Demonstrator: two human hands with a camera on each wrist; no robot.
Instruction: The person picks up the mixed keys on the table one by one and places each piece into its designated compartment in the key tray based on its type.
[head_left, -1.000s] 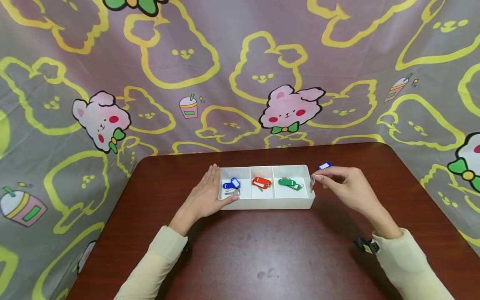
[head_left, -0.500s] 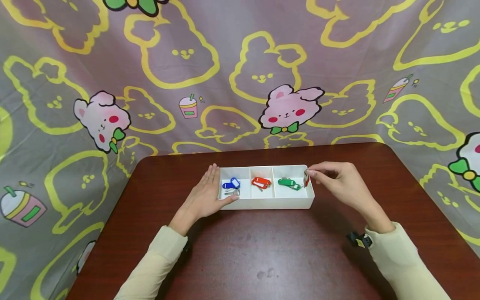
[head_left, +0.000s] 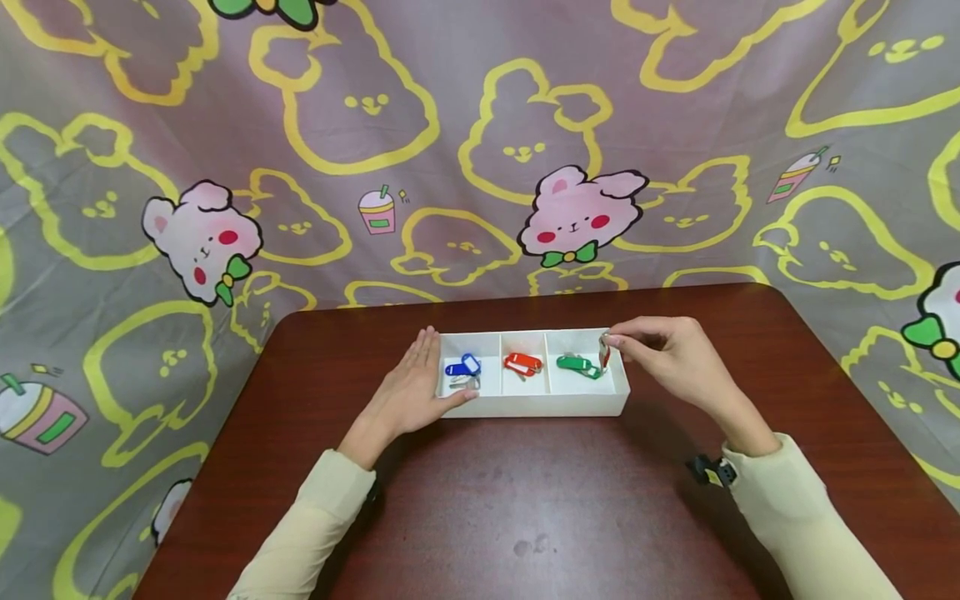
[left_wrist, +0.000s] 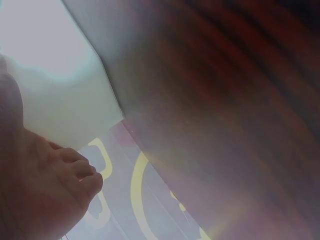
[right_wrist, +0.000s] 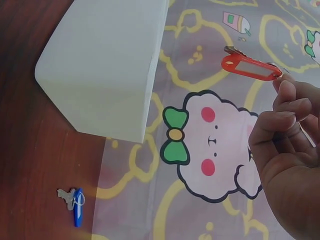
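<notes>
A white three-part box sits on the table. My left hand lies with straight fingers along its left end, thumb over the front rim. Thumb and fingertips of my right hand pinch a key with a red tag by its ring; it hangs above the right compartment. Inside the box are blue-tagged keys on the left, red-tagged keys in the middle and green-tagged keys on the right. In the left wrist view, curled fingertips show beside the white wall.
Another key with a blue tag lies on the table beyond the box's right end; my right hand hides it in the head view. A patterned cloth rises behind the dark wooden table and along both sides.
My right hand has moved left with the red-tagged key, from beside the box's right end to above its right compartment. The blue-tagged key behind it became hidden. My left hand stays put.
</notes>
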